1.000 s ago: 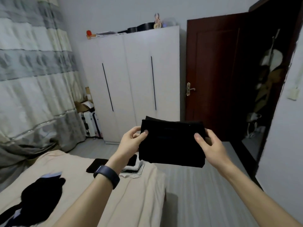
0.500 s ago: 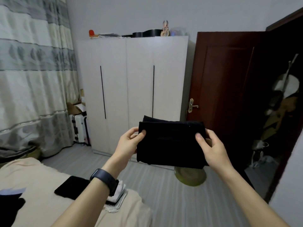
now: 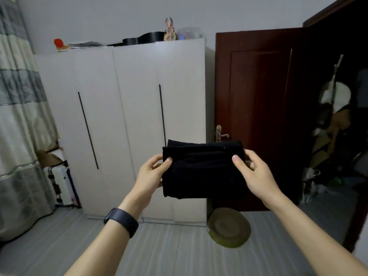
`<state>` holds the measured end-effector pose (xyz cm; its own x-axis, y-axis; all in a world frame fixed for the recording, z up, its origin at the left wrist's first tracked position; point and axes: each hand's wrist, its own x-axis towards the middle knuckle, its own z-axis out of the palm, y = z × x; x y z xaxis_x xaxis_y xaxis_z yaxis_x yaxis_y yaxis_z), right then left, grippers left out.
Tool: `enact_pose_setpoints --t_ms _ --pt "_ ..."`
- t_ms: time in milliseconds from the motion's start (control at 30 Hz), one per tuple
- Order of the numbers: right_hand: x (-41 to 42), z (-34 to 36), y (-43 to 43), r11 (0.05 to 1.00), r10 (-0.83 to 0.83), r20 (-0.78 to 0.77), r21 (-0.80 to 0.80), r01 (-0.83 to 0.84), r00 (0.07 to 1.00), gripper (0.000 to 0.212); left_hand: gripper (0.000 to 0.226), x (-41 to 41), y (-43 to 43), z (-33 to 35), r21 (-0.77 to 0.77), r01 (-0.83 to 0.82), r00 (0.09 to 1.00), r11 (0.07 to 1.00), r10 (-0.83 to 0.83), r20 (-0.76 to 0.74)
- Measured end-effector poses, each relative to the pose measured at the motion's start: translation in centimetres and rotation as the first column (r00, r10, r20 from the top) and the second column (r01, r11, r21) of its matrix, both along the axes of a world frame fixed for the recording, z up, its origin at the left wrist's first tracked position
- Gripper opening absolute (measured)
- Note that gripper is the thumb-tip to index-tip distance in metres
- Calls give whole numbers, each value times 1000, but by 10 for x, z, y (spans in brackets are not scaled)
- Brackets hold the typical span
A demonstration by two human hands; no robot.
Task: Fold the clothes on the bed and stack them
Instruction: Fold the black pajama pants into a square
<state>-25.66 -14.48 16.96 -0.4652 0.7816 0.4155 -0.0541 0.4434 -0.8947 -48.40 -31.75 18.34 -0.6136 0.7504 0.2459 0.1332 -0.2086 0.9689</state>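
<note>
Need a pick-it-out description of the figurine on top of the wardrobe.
Start at the white wardrobe left of the dark red door. Along its top, near the right end, stands the figurine: upright with two long ears, unlike the low black item beside it.

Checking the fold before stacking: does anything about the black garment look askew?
Slightly: the black garment, held between left hand and right hand, shows a back layer standing above the front layer's top edge, so the fold is not flush.

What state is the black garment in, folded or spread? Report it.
Folded. The black garment is a compact layered rectangle, pinched at its sides by the left hand and right hand.
</note>
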Motion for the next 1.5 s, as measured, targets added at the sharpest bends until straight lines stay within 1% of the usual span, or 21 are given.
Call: enact_pose_setpoints --t_ms 167,233,300,333,367,467,533,667,767,833,933,1033,1133,1200,1300,1367,1400,1500 --pt "-38 -19 88 1000 14 26 -7 -14 1000 25 16 -37 83 -18 -29 -3 1000 1000 2 -8" --pt "-58 -25 127 999 48 31 -9 -48 998 33 15 -54 116 -24 -31 -20 1000 999 19 -17" --pt "-80 -30 167 996 91 54 -14 -91 994 46 15 -71 147 -29 -34 -64 998 997 64 -9" --pt "-92 -32 183 994 112 61 -21 -111 992 48 15 -78 158 -31 -35 -86 996 996 86 0" --pt "-103 -32 197 990 139 56 -26 -137 989 45 16 -86 168 -31 -37 -104 995 994 104 4" --pt "-149 -33 240 974 223 51 -49 -221 973 27 17 -113 199 -39 -56 -191 981 980 193 31" --pt "-179 -38 261 964 262 57 -70 -258 963 27 16 -129 210 -44 -81 -230 971 970 234 49" --pt "-253 -58 291 928 366 81 -108 -357 927 23 15 -173 222 -60 -97 -358 927 929 366 79" --pt "-311 -80 306 896 440 132 -130 -425 888 22 16 -207 223 -82 -134 -433 888 891 448 105" --pt "-356 -99 310 874 483 169 -152 -461 859 21 15 -233 217 -100 -154 -486 856 860 504 116" --pt "-423 -119 307 849 527 210 -179 -497 823 15 14 -275 210 -122 -171 -562 797 809 585 150" --pt "-488 -132 299 825 565 253 -196 -530 785 24 15 -314 204 -140 -208 -644 715 736 676 177" --pt "-551 -155 289 795 606 291 -212 -568 740 18 20 -356 195 -164 -246 -704 634 666 746 203" --pt "-582 -174 284 773 634 320 -224 -594 704 22 23 -375 189 -180 -284 -724 590 629 777 218" --pt "-635 -210 270 726 682 384 -252 -640 622 28 24 -407 174 -213 -346 -744 510 572 820 260" --pt "-666 -234 262 696 710 415 -282 -661 570 24 21 -423 163 -233 -386 -746 461 543 839 289" --pt "-686 -246 254 668 732 428 -301 -680 530 26 21 -433 156 -245 -403 -759 419 512 857 300" --pt "-740 -274 234 606 778 451 -356 -712 437 47 24 -459 138 -268 -442 -790 312 425 899 307"
